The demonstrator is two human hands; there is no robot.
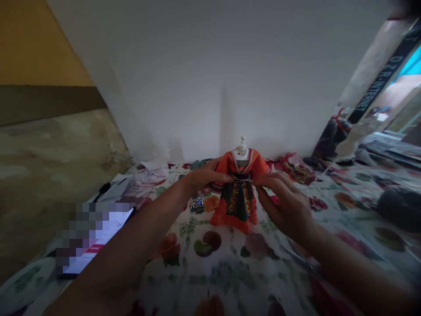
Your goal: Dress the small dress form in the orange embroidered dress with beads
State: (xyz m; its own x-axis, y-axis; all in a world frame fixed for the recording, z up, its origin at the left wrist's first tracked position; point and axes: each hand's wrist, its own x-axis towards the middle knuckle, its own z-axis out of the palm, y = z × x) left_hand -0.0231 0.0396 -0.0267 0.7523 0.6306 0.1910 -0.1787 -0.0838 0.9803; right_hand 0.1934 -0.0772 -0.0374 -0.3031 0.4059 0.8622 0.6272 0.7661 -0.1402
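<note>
A small white mannequin bust [242, 147] stands on the floral tablecloth [223, 267] and wears an orange doll dress [237, 193] with a dark sequinned front panel and beaded trim. My left hand [205, 175] reaches in from the left, fingers closed on the dress at its waist. From the right, my right hand [286, 199] pinches the beaded waistband at the dress's other side. Both hands touch the dress at waist height.
A phone [95, 239] with a lit screen lies at the left table edge. Fabric scraps [297, 169] and paper pieces [154, 169] lie along the white wall. A dark rounded object [399, 208] sits at the right. Scissors [297, 256] lie under my right wrist.
</note>
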